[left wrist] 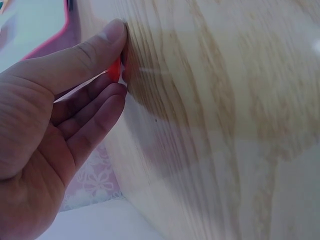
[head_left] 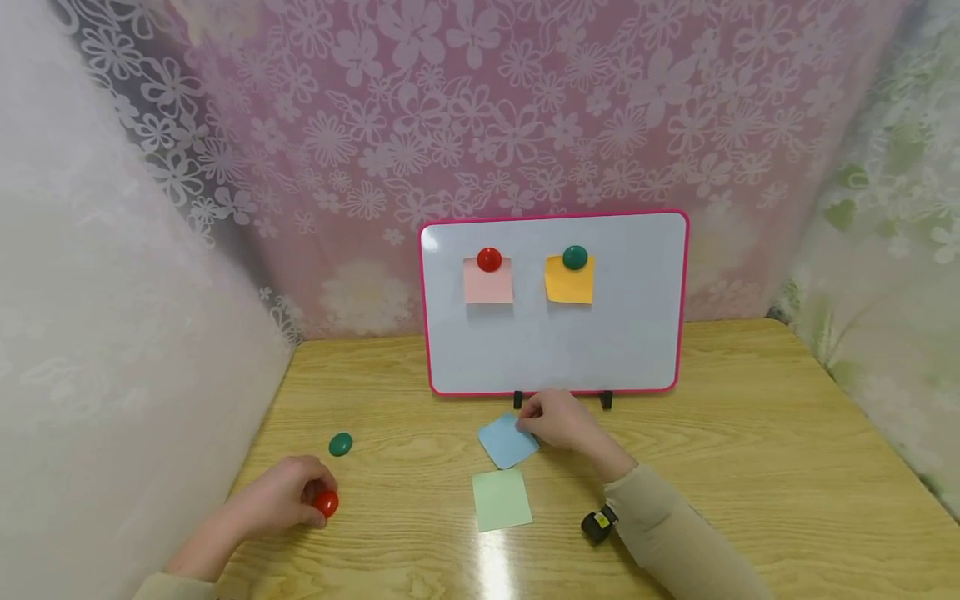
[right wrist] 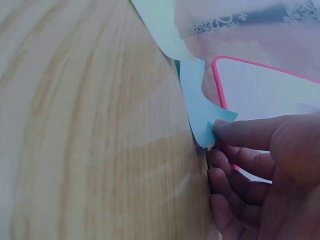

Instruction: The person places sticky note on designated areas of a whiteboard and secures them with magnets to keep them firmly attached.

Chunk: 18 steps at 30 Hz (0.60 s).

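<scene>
My left hand [head_left: 281,497] pinches a red round magnet [head_left: 326,503] at the table's left; in the left wrist view the red magnet [left wrist: 115,71] shows between thumb and fingers of that hand [left wrist: 60,115]. A green magnet [head_left: 341,444] lies just beyond it. With thumb and finger my right hand [head_left: 561,419] pinches the right corner of a blue note [head_left: 507,442]. In the right wrist view the blue note [right wrist: 197,100] bends up beside the right hand's thumb [right wrist: 250,131]. A pale green note [head_left: 502,500] lies nearer me, below the blue one.
A pink-framed whiteboard [head_left: 555,350] stands on black feet at the back. It bears a pink note [head_left: 487,286] under a red magnet [head_left: 489,259] and an orange note [head_left: 569,287] under a green magnet [head_left: 575,257]. A black object [head_left: 596,527] is by the right sleeve.
</scene>
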Tool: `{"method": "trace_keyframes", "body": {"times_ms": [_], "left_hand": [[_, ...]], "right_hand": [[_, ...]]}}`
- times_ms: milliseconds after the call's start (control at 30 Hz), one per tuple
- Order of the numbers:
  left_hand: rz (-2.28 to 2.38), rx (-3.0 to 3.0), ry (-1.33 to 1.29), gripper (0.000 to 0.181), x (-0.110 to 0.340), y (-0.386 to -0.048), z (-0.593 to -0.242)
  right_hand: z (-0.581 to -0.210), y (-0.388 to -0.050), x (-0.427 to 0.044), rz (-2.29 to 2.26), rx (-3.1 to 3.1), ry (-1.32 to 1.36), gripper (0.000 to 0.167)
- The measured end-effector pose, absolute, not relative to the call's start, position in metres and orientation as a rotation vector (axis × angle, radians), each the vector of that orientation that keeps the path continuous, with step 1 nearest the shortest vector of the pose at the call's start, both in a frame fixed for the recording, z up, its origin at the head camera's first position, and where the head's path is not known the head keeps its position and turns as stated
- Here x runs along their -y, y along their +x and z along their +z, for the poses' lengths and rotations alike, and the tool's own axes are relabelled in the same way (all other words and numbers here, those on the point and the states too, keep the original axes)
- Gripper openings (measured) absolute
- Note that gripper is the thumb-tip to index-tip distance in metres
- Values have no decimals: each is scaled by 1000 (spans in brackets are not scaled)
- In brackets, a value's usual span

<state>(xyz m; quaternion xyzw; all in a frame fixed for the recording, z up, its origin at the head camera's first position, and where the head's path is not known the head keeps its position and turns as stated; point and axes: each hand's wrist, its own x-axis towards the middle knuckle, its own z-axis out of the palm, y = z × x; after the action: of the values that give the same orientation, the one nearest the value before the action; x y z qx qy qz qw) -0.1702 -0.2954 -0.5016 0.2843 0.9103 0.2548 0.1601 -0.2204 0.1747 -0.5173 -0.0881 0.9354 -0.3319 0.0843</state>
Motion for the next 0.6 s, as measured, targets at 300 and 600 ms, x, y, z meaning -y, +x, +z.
{"method": "trace_keyframes", "body": {"times_ms": [300, 600], "left_hand": [[731, -2605, 834, 37, 297, -170, -498], [725, -2596, 822, 37, 294, -172, -496]], "right_hand": [[-513, -218, -176, -1077, -2758, -253, 7], [-513, -219, -180, -1112, -2735, -272, 8]]}}
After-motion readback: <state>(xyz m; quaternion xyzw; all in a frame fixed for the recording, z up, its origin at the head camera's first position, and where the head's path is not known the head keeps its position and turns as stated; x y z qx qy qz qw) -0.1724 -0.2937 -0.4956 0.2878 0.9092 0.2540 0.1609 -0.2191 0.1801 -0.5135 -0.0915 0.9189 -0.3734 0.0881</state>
